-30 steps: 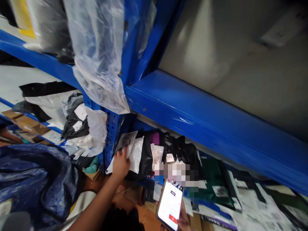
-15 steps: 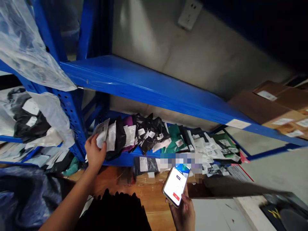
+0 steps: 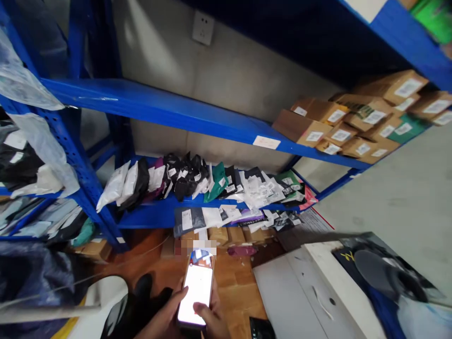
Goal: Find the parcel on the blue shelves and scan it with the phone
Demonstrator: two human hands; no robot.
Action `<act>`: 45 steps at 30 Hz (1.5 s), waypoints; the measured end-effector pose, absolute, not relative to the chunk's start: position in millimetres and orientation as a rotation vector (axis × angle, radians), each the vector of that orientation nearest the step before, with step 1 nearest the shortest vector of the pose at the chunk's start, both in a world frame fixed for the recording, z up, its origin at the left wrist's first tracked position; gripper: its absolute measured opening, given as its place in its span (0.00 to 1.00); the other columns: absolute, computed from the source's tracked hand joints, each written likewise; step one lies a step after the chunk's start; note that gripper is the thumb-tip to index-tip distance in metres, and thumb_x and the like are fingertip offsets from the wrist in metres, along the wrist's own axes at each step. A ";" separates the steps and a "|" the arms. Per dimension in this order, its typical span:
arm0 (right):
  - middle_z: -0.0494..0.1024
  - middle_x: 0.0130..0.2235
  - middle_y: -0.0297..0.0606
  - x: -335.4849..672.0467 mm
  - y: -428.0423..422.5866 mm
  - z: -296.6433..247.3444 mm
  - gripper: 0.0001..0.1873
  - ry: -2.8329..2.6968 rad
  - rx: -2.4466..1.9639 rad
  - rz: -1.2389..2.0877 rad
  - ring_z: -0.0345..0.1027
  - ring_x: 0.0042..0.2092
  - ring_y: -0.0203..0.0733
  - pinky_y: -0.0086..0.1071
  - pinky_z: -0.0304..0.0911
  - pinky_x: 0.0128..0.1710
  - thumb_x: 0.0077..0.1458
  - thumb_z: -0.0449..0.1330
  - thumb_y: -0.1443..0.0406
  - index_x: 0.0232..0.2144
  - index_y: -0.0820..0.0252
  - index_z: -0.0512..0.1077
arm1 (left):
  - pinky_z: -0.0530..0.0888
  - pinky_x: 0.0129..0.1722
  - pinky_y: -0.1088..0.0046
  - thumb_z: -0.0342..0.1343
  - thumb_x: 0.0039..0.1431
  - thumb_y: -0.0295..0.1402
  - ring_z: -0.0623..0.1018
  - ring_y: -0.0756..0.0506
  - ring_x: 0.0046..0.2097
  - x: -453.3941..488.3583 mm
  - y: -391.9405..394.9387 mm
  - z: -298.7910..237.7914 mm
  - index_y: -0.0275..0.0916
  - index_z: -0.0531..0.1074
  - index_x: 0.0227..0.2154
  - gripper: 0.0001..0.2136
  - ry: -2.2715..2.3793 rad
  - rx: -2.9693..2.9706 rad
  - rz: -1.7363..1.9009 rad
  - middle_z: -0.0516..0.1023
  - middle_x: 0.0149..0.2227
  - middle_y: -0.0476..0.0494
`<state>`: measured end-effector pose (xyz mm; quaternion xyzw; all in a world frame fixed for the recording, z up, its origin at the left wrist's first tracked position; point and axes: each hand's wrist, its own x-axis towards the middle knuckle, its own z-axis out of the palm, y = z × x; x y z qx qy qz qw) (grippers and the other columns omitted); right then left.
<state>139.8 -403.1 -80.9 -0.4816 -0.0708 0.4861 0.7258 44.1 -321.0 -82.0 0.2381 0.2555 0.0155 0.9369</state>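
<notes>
Head view: glowing phone (image 3: 196, 292) before blue steel shelves (image 3: 169, 106).
Flat, glossy slab clasped by left hand (image 3: 164, 315) and right hand (image 3: 213, 322).

Bags (image 3: 197, 181) lie in a row on the low shelf (image 3: 148, 215). Small boxes (image 3: 217, 234) sit under the low shelf, on the floor. The upper shelf (image 3: 169, 106) is above it, with more boxes (image 3: 353, 122) on its right end. The phone (image 3: 196, 294) is in front of the low shelf, between the left hand (image 3: 164, 318) and right hand (image 3: 212, 325). A tabletop (image 3: 293, 292) stands in front of the low shelf, to the right.
</notes>
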 end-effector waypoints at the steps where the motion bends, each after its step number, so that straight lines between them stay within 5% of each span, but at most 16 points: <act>1: 0.84 0.40 0.41 138.3 -414.4 -81.1 0.44 -0.163 -1.074 1.074 0.76 0.43 0.56 0.45 0.68 0.45 0.35 0.73 0.61 0.57 0.56 0.65 | 0.74 0.41 0.52 0.57 0.50 0.56 0.75 0.30 0.51 40.6 -332.1 -82.1 0.52 0.54 0.63 0.38 0.572 0.498 0.031 0.77 0.51 0.40; 7: 0.82 0.45 0.42 134.2 -459.4 -75.0 0.34 -0.287 -1.204 1.042 0.75 0.46 0.53 0.43 0.67 0.46 0.37 0.70 0.63 0.50 0.57 0.69 | 0.74 0.40 0.57 0.58 0.47 0.59 0.76 0.32 0.51 28.7 -379.8 -62.5 0.48 0.42 0.66 0.48 0.655 0.475 0.091 0.76 0.53 0.38; 13: 0.83 0.38 0.40 141.6 -477.0 -65.0 0.21 -0.246 -1.301 0.973 0.76 0.38 0.49 0.37 0.69 0.36 0.42 0.68 0.59 0.39 0.58 0.73 | 0.77 0.35 0.60 0.56 0.48 0.60 0.77 0.33 0.48 32.0 -404.0 -49.9 0.46 0.49 0.65 0.45 0.651 0.563 0.117 0.77 0.52 0.38; 19: 0.83 0.32 0.37 139.1 -483.8 -56.5 0.22 -0.143 -1.297 0.925 0.75 0.30 0.46 0.35 0.68 0.29 0.39 0.66 0.58 0.38 0.58 0.71 | 0.76 0.24 0.65 0.58 0.47 0.58 0.79 0.33 0.43 37.1 -414.8 -53.4 0.47 0.45 0.66 0.47 0.646 0.632 0.127 0.79 0.48 0.37; 26: 0.83 0.34 0.39 139.1 -489.2 -51.9 0.21 -0.117 -1.300 0.865 0.76 0.34 0.49 0.38 0.70 0.34 0.37 0.67 0.58 0.35 0.58 0.70 | 0.70 0.18 0.74 0.60 0.46 0.57 0.80 0.35 0.41 42.0 -422.2 -59.1 0.43 0.50 0.64 0.46 0.664 0.661 0.159 0.81 0.43 0.38; 35: 0.83 0.33 0.35 150.4 -508.1 -52.3 0.15 -0.225 -1.230 0.936 0.74 0.34 0.46 0.34 0.67 0.34 0.40 0.61 0.60 0.33 0.58 0.76 | 0.75 0.21 0.67 0.61 0.44 0.57 0.80 0.36 0.36 43.0 -420.3 -47.1 0.43 0.48 0.64 0.48 0.657 0.663 0.155 0.80 0.44 0.38; 41: 0.82 0.33 0.35 153.1 -512.5 -48.5 0.16 -0.276 -1.221 0.971 0.73 0.34 0.46 0.35 0.65 0.34 0.41 0.60 0.61 0.35 0.56 0.77 | 0.75 0.22 0.66 0.58 0.46 0.41 0.80 0.36 0.34 42.3 -420.0 -48.8 0.45 0.49 0.65 0.42 0.619 0.656 0.156 0.81 0.40 0.42; 45: 0.82 0.34 0.35 155.9 -513.1 -43.4 0.20 -0.301 -1.196 1.017 0.73 0.35 0.47 0.37 0.66 0.37 0.36 0.59 0.65 0.37 0.56 0.77 | 0.75 0.22 0.65 0.57 0.46 0.39 0.80 0.38 0.30 44.2 -419.5 -49.9 0.46 0.51 0.65 0.40 0.634 0.686 0.139 0.82 0.40 0.41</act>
